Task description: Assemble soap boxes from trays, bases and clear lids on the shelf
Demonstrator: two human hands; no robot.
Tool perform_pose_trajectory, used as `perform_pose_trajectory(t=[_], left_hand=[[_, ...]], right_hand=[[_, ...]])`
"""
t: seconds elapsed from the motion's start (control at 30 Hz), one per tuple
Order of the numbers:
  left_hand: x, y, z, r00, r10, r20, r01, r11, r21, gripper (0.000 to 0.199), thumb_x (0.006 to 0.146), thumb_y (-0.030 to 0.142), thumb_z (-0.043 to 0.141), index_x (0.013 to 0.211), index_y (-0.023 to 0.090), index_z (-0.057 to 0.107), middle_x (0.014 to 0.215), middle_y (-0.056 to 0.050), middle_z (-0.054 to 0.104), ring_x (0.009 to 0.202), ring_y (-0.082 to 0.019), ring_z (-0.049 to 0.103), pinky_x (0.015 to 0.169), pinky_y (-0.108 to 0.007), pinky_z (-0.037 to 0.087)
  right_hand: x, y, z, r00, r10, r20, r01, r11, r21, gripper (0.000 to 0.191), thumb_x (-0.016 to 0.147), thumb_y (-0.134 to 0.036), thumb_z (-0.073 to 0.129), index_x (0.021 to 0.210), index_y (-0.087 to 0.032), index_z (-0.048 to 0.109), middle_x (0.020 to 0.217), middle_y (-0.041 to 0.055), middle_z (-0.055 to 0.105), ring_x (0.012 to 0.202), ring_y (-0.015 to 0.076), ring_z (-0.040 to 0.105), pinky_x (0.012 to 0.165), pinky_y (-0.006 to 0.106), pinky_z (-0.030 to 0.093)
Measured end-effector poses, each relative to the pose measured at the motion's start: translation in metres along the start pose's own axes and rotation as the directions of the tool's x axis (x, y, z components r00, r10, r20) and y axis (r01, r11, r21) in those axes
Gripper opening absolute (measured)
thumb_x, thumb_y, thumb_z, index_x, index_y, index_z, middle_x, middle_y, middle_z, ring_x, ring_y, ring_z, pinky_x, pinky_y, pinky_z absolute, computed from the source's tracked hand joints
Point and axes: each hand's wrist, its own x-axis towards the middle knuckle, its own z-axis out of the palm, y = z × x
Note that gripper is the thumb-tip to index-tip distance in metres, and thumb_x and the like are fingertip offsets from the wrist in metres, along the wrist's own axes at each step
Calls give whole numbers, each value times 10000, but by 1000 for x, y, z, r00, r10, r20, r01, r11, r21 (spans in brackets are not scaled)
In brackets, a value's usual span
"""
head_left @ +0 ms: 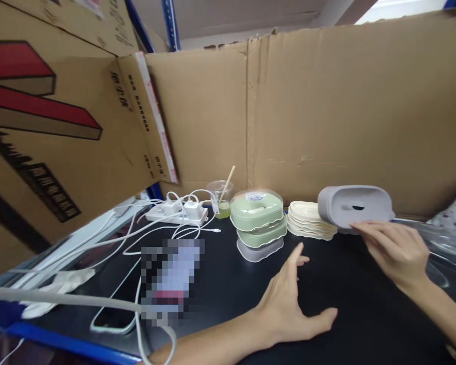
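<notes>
My right hand (399, 251) grips the lower edge of a greyish-lilac oval plastic box (345, 205), tilted so that its hollow side with a dark slot faces me. My left hand (289, 304) is held over the black table (220, 284), thumb and fingers spread, holding nothing. Beyond it stands a stack of oval boxes: a green one with a clear lid (256, 208) on top, another green one (262, 235) below, and a greyish-lilac one (260, 252) at the bottom. Beside the held box lies a pile of several cream oval plastic pieces (307, 223), partly hidden by it.
On the left are a white power strip (175, 215) with plugs and tangled cables, and a phone (116, 314) near a blurred-out patch. A clear cup (223, 203) with a straw stands behind. Clear plastic (433, 243) lies far right. Cardboard walls (304, 111) enclose the back and left.
</notes>
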Motion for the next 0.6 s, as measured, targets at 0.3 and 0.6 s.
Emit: perform_pose_trajectory(t=[0.3, 0.6], left_hand=[[8, -3, -1, 975, -211, -65, 165, 892, -421, 1012, 638, 303, 681, 1411, 188, 38, 1220, -158, 440, 1007, -194, 532, 772, -352, 514], [11, 0, -4, 944, -326, -42, 255, 807, -532, 927, 662, 332, 663, 1403, 198, 123, 1181, -142, 474, 882, -154, 568, 667, -255, 472]], right_hand=[[16, -48, -11, 998, -3, 59, -26, 874, 484, 306, 840, -87, 516, 1105, -237, 549, 724, 1, 661, 594, 134, 579, 608, 289, 410], [11, -52, -7, 992, 51, 119, -113, 789, 604, 235, 871, -206, 502, 1091, -230, 581, 716, 12, 634, 583, 136, 592, 554, 258, 455]])
